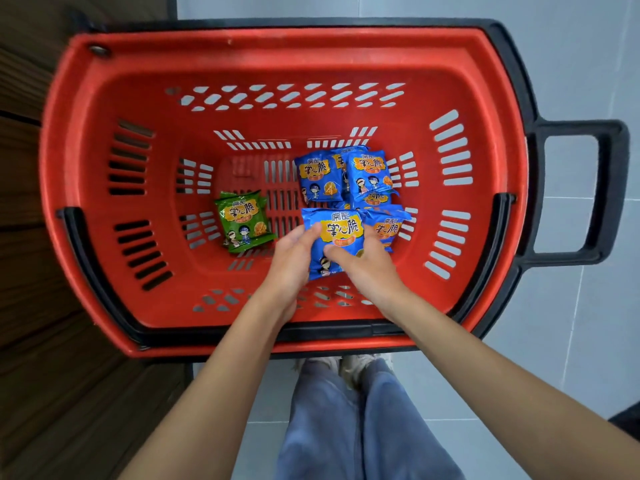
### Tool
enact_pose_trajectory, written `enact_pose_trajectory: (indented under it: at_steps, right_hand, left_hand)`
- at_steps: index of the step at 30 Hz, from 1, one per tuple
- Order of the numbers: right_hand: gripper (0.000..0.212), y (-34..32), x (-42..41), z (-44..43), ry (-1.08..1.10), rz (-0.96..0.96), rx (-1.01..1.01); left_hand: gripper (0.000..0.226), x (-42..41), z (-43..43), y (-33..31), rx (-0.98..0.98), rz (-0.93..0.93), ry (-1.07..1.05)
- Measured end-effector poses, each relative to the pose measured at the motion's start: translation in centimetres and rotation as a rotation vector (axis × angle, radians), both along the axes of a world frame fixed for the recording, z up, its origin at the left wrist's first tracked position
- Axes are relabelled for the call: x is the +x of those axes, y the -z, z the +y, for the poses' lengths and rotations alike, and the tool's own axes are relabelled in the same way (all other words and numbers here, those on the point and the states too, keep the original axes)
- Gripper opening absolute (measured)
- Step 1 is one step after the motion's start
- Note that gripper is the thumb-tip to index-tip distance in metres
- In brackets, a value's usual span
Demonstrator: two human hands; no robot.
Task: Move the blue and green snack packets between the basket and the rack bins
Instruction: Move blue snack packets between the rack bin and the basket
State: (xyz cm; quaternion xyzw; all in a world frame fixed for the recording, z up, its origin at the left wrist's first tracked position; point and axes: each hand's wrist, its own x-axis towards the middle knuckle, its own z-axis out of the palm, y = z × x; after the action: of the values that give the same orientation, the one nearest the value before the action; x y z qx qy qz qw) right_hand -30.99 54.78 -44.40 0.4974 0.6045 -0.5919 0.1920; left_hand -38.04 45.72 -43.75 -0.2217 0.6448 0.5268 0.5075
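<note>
**Gripped by L hand (294,258) and R hand (363,268): blue pkt (341,233), in basket (242,43)**

Blue pkt is clamped between both hands. L fingers are curled at its left edge, and R thumb is laid across its lower face. Pkt is held inside the red basket, right of centre, towards the near wall. Several other blue pkts (318,178) are piled on the basket floor, right side, just beyond the held one. Green pkt (242,221) is seen lying flat at floor left, apart from both hands.

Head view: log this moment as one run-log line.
left hand: grips blue snack packet | right hand: grips same packet | where: inside red basket | green snack packet: basket floor, left | other blue packets: piled beyond hands
</note>
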Motion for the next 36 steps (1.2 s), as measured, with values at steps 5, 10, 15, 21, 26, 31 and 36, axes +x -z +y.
enact_pose_trajectory:
  at_steps: [5, 10, 15, 21, 26, 31, 36]
  right_hand:
    - [0.07, -0.3, -0.6, 0.5, -0.032, 0.069, -0.027]
    - [0.062, 1.8, -2.5, 2.8, 0.026, -0.006, 0.165]
    - [0.086, 5.0, -5.2, 6.4, 0.031, -0.159, 0.463]
    - [0.084, 7.0, -6.8, 8.9, -0.037, -0.226, 0.584]
    - [0.084, 7.9, -7.1, 8.5, -0.252, -0.253, 0.675]
    - [0.072, 8.3, -7.0, 7.8, -0.293, -0.309, 0.786]
    - [0.061, 8.0, -6.2, 7.0, -0.341, -0.282, 0.893]
  left_hand:
    - [0.04, -0.5, -0.5, -0.9, 0.071, -0.139, -0.027]
    - [0.034, -0.3, -1.8, -2.4, -0.227, 0.324, 0.56]
    - [0.035, 3.3, -4.0, -4.9, -0.537, 0.695, 1.099]
    - [0.035, 3.7, -3.8, -3.8, -0.531, 0.777, 1.085]
    - [0.033, 4.0, -4.2, -3.5, -0.485, 0.814, 1.064]
    - [0.033, 3.9, -4.1, -3.4, -0.479, 0.794, 1.06]
    - [0.035, 3.9, -4.1, -3.5, -0.483, 0.79, 1.046]
